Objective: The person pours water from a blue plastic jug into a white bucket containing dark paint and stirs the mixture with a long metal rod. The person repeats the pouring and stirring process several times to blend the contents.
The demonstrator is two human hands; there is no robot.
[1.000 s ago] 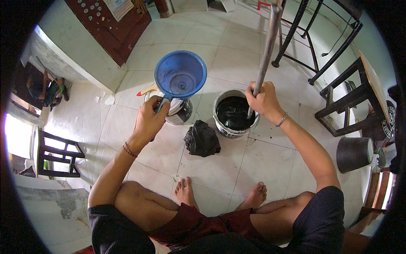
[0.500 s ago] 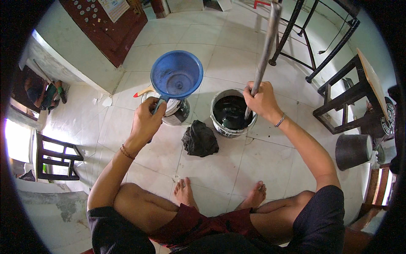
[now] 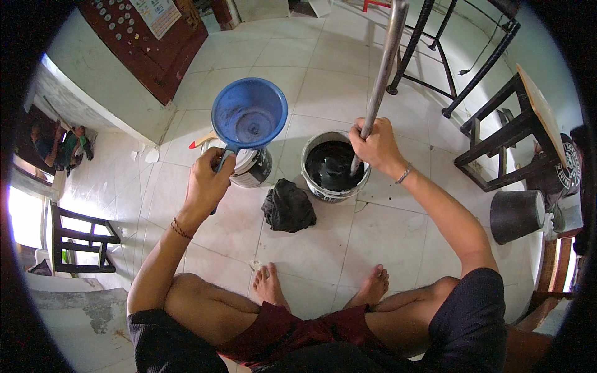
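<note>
My left hand [image 3: 208,177] is closed round the handle of a blue plastic dipper [image 3: 250,110], whose bowl is turned up and looks bare inside. Below it stands a white paint can [image 3: 254,171], partly hidden by the dipper and hand, with a brush [image 3: 204,139] with a red-tipped handle beside its top. A metal pipe [image 3: 380,74] is gripped in my right hand [image 3: 378,148]; it leans, and its lower end dips into black liquid [image 3: 333,165] in a bucket [image 3: 309,181]. On the floor between the containers and my feet lies a crumpled black cloth or bag [image 3: 288,206].
Black metal frame legs [image 3: 454,93] and a dark stool with a light top [image 3: 497,137] stand at the right. A dark bucket [image 3: 516,216] lies near them. To the left are a dark chair [image 3: 81,239] and a wall corner [image 3: 158,133].
The pipe's lower end has shifted slightly left in the bucket with my right hand. The whole view has shifted a little; my left hand still holds the dipper.
</note>
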